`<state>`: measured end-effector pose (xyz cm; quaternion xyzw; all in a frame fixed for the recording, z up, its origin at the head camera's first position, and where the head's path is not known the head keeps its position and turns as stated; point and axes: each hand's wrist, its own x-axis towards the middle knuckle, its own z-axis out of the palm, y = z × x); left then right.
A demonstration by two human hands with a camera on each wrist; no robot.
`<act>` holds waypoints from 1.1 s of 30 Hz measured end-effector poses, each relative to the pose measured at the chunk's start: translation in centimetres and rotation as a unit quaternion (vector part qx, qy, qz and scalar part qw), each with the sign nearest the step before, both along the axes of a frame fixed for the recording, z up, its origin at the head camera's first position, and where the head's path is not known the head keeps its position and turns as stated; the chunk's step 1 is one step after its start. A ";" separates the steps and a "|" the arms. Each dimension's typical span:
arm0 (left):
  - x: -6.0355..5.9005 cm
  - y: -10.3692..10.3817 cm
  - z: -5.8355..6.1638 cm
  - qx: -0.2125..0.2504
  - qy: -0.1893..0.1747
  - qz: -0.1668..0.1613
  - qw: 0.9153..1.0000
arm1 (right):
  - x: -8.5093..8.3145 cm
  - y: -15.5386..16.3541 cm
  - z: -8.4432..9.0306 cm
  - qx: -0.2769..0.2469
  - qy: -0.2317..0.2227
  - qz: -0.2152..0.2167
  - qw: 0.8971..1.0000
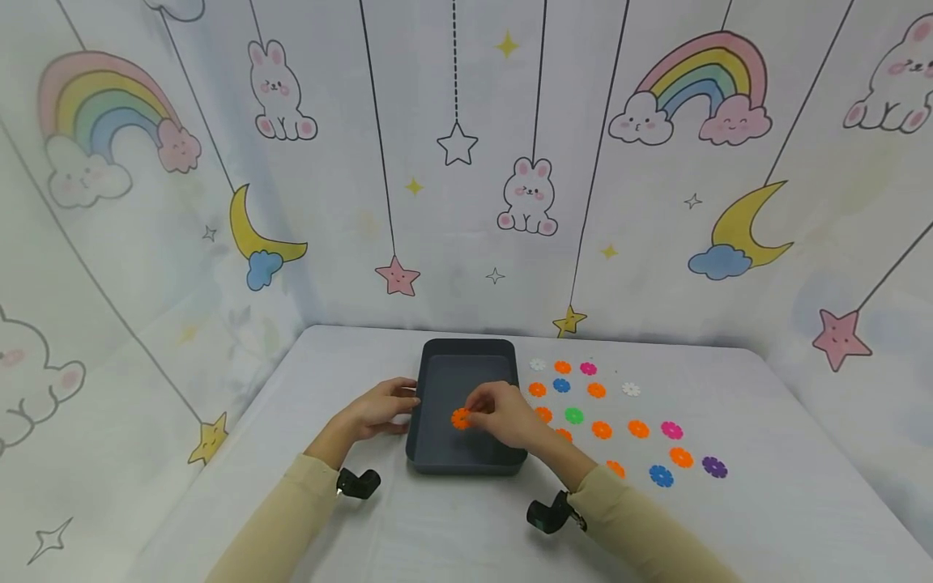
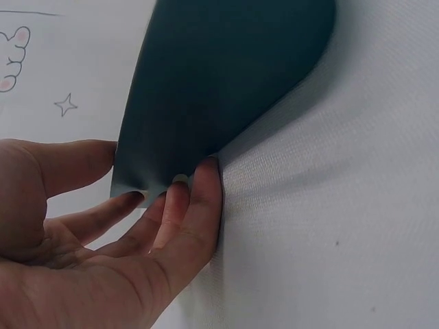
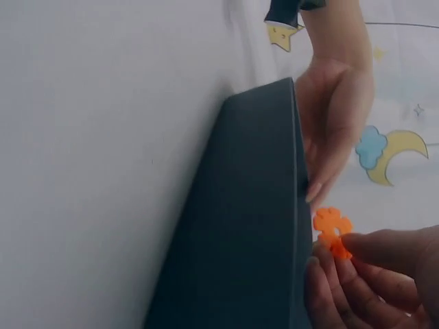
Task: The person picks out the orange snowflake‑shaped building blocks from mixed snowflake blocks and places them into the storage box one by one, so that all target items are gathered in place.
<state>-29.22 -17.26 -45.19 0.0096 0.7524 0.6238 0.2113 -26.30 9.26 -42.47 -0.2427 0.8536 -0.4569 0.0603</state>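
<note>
My right hand [image 1: 505, 415] is over the dark grey tray [image 1: 430, 462], pinching an orange flower-shaped plastic disc [image 1: 460, 419] between thumb and fingertips. Seen from the right wrist, the orange disc [image 3: 332, 223] shows beyond the tray's rim [image 3: 296, 171], its lower part covered by the thumb [image 3: 384, 250]. At the tray's left side, my left hand [image 1: 381, 407] has its fingertips against the outer wall. In the left wrist view its thumb [image 2: 79, 164] meets the rim, while fairly straight fingers [image 2: 202, 205] touch the wall lower down.
Right of the tray, several flower-shaped discs lie scattered on the white cloth: orange [image 1: 638, 429], blue [image 1: 662, 476], green [image 1: 574, 415], pink [image 1: 672, 430], purple [image 1: 715, 467] and white [image 1: 631, 389]. A printed curtain [image 1: 466, 210] stands behind the table. Each wrist wears a black camera [image 1: 547, 515].
</note>
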 end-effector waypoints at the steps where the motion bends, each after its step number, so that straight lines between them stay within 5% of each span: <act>1: 0.0 0.0 0.0 0.000 -0.001 0.000 1.000 | 0.0 -0.3 -0.1 0.001 0.000 -0.002 1.000; 33: 0.1 0.0 0.5 -0.011 -0.005 -0.007 1.000 | -0.3 -6.4 -2.7 0.065 -0.024 -0.033 0.997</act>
